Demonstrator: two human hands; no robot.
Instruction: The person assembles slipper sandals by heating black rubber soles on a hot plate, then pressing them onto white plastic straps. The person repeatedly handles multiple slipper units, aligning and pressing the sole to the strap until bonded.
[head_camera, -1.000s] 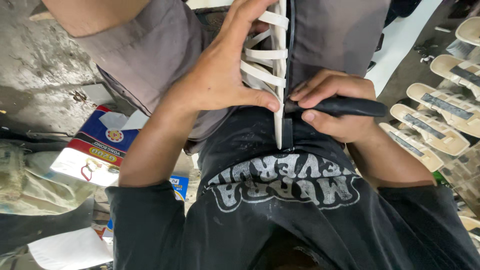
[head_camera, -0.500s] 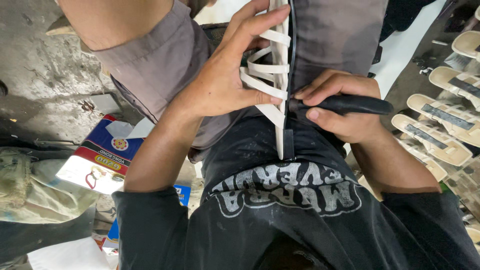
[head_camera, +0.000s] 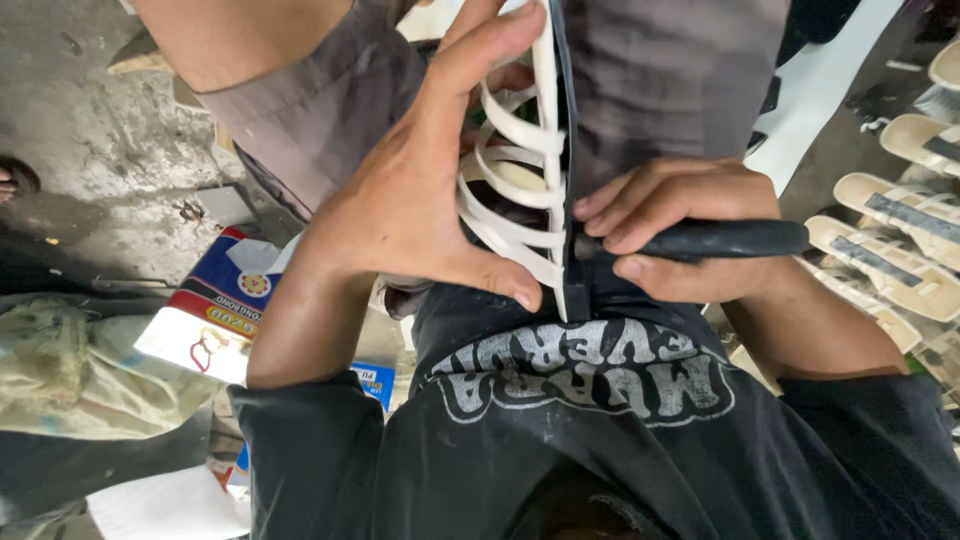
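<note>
A flat box (head_camera: 225, 305) in white, red and blue, with a yellow band, is seen on the floor at the left. Just below it, a blue-and-white packet (head_camera: 372, 382) is partly hidden by a sleeve.

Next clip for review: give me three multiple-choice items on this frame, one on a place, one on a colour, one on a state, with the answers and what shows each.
1. Where do the finished sandals lie?
A. along the right edge of the view
B. on the person's lap
C. on the printed box at the left

2. What colour are the straps of the sandal being held?
A. red
B. white
C. green

3. How is the dark-handled tool held?
A. lying loose on the floor
B. pinched in the left hand
C. gripped in the right hand, tip against the sandal's edge

Answers
1. A: the row of sandals sits at the right.
2. B: the straps of the sandal are white.
3. C: the right hand closes round the tool, while the left hand holds the sandal.
</note>
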